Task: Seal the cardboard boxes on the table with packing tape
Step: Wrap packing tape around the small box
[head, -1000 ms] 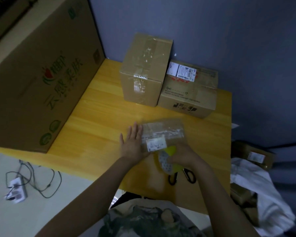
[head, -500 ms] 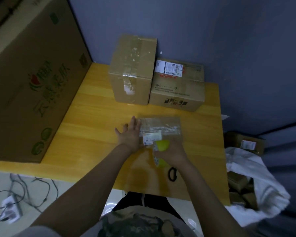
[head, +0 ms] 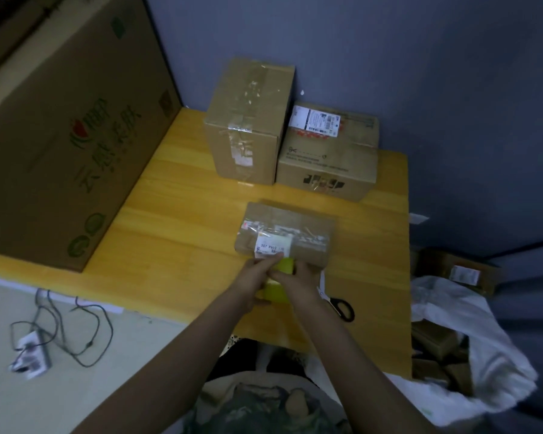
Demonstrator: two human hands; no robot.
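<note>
Tape roll [head: 276,293] between curled left hand [head: 254,277] and right hand [head: 299,280]

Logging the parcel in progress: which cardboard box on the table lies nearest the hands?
The low flat box with the white label, just beyond both hands; the others sit farther back.

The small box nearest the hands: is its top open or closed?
Closed. On the small box, flaps lie flat under clear tape and a white label. Left hand and right hand hold the yellow tape roll.
</note>
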